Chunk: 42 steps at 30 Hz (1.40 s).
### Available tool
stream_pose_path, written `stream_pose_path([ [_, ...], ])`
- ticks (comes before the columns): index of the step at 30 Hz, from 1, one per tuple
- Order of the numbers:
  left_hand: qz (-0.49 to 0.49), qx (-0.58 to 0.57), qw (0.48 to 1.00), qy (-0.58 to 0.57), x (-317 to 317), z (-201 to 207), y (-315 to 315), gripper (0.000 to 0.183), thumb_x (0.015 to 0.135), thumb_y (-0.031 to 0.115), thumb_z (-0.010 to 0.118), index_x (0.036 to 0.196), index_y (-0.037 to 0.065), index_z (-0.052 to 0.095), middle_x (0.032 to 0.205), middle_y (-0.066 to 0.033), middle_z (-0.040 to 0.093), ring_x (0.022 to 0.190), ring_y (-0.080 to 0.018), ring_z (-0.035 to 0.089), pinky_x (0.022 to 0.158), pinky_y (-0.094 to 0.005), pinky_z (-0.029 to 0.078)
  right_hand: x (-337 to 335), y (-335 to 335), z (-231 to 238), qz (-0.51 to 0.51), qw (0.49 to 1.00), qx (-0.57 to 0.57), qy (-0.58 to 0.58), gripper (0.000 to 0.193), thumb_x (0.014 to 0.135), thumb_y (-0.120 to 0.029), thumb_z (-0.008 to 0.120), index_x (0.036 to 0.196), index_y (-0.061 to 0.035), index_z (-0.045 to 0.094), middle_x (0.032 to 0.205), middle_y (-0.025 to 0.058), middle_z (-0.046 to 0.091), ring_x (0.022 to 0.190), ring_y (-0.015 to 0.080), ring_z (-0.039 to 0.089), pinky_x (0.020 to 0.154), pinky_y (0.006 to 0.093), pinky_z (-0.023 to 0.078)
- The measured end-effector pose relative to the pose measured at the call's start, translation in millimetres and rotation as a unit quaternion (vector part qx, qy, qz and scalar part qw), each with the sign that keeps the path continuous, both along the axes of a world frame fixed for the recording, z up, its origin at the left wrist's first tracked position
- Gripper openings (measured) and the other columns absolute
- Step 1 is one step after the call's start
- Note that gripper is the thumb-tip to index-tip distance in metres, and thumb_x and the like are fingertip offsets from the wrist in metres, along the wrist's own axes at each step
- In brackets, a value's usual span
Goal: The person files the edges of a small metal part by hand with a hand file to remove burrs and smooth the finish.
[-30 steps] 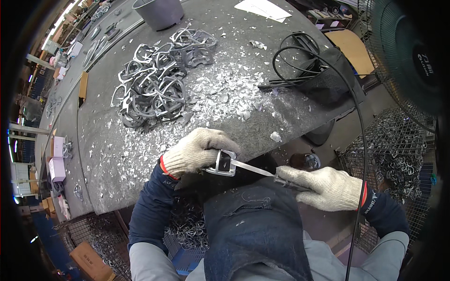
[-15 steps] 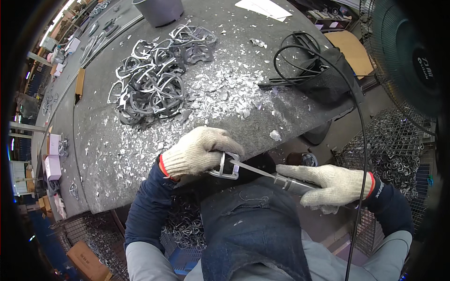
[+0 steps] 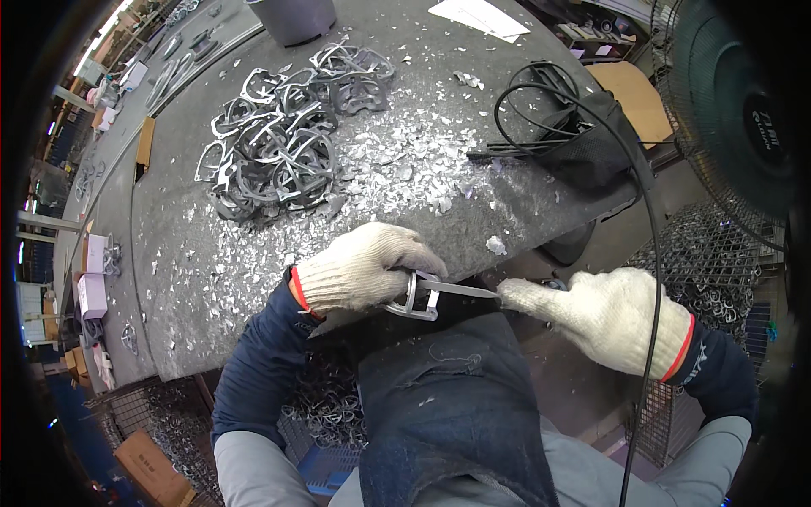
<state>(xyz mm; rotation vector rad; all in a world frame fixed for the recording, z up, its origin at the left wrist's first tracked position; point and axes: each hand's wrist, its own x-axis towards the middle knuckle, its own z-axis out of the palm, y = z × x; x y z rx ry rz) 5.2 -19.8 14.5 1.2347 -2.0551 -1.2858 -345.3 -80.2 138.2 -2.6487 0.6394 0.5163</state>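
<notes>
My left hand (image 3: pixel 361 264), in a white knit glove, is closed on a small silver metal frame (image 3: pixel 412 313) with an open middle, held just past the table's near edge. A long, thin file blade (image 3: pixel 465 291) lies against the frame's upper side, its tip near my left fingers. My right hand (image 3: pixel 621 319), gloved too, grips the file's tool at the other end of the blade. Its index finger stretches along toward the blade. The tool's body is hidden behind that hand.
Similar metal frames (image 3: pixel 279 144) lie heaped on the grey table (image 3: pixel 182 279), beside scattered silvery flakes (image 3: pixel 405 160). A grey bucket (image 3: pixel 294 19) stands at the back. A black cable (image 3: pixel 649 253) hangs past my right hand; a fan (image 3: pixel 743 110) stands right. Wire baskets (image 3: pixel 710 253) hold metal parts.
My right hand has risen and turned, bringing the blade closer to level. The tool's cylindrical body, visible earlier, is now hidden. My left hand and the frame have barely shifted.
</notes>
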Motion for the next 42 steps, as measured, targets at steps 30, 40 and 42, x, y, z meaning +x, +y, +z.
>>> stream_pose_path([
  [30, 0.006, -0.020, 1.000, -0.019, -1, 8, 6, 0.045, 0.089, 0.003, 0.074, 0.131, 0.005, 0.087, 0.116, -0.0179, 0.083, 0.110, -0.0380, 0.081, 0.102, -0.0483, 0.064, -14, 13, -23, 0.060, 0.981, -0.175, -0.060, 0.063, 0.111, -0.023, 0.069, 0.171, -0.0452, 0.065, 0.078, 0.0112, 0.065, 0.063, 0.0283, 0.074, 0.052, 0.0443, 0.062],
  [40, 0.078, -0.119, 0.989, -0.030, -5, 13, 15, 0.039, 0.087, 0.002, 0.085, 0.125, 0.009, 0.089, 0.112, -0.0135, 0.082, 0.105, -0.0349, 0.082, 0.093, -0.0461, 0.065, -28, 9, -47, -0.037, 0.991, 0.088, -0.094, 0.081, 0.107, -0.025, 0.082, 0.180, -0.0355, 0.049, 0.086, 0.0131, 0.073, 0.074, 0.0344, 0.081, 0.063, 0.0466, 0.067],
  [42, 0.085, -0.119, 0.988, -0.039, -5, 15, 16, 0.040, 0.086, -0.001, 0.083, 0.124, 0.009, 0.089, 0.113, -0.0134, 0.082, 0.105, -0.0354, 0.082, 0.093, -0.0463, 0.065, -30, 12, -53, -0.027, 0.994, 0.036, -0.103, 0.079, 0.108, -0.024, 0.081, 0.179, -0.0353, 0.051, 0.085, 0.0130, 0.071, 0.071, 0.0345, 0.080, 0.062, 0.0470, 0.065],
])
